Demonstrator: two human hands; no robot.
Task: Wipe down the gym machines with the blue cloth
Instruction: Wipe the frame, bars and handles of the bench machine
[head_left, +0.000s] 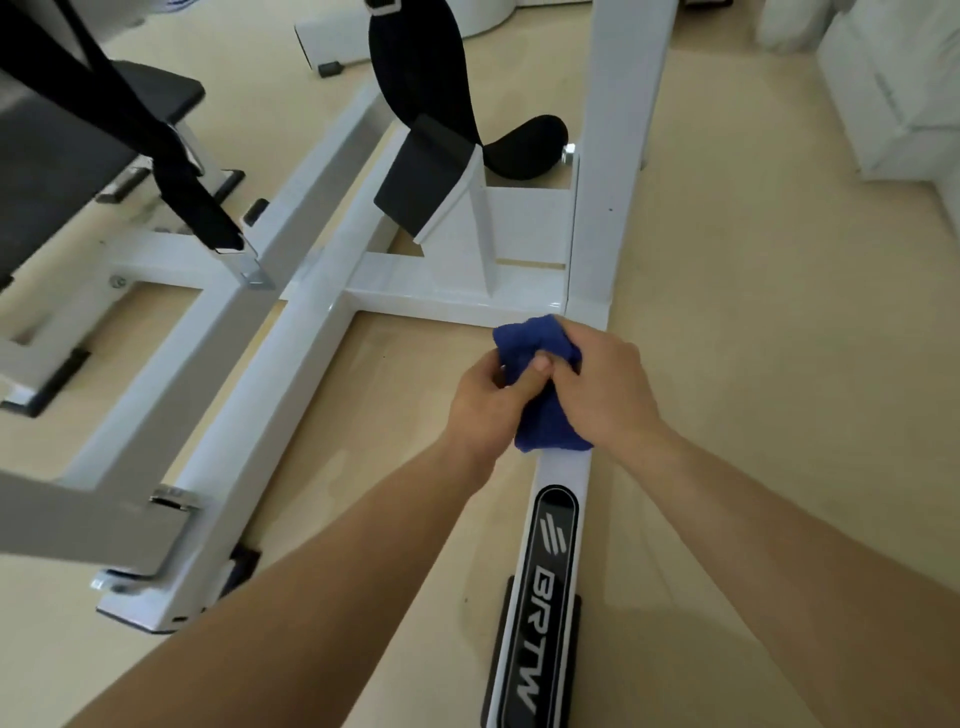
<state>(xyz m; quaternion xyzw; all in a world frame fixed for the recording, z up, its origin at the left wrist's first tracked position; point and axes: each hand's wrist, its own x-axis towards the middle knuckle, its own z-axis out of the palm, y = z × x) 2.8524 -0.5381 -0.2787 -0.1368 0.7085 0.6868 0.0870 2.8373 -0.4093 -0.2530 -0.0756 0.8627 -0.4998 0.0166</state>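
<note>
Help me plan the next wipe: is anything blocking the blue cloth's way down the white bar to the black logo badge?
Nothing visible does. Left hand and right hand grip the blue cloth over the white bar, which lies bare from there to the logo badge.

One readable mark only: "BRTW", pale caps on a long black oval badge (543, 613) w/ silver rim, set on top of the white frame beam (563, 467) of the gym machine, bottom-centre of view. Letters run lengthwise along the beam, B at far end, W nearest the cam, so the txt reads sideways. Above the B, same badge: logo (553, 536) of slanted pale stripes. Badge's lower end is cut off by the view's edge.
</note>
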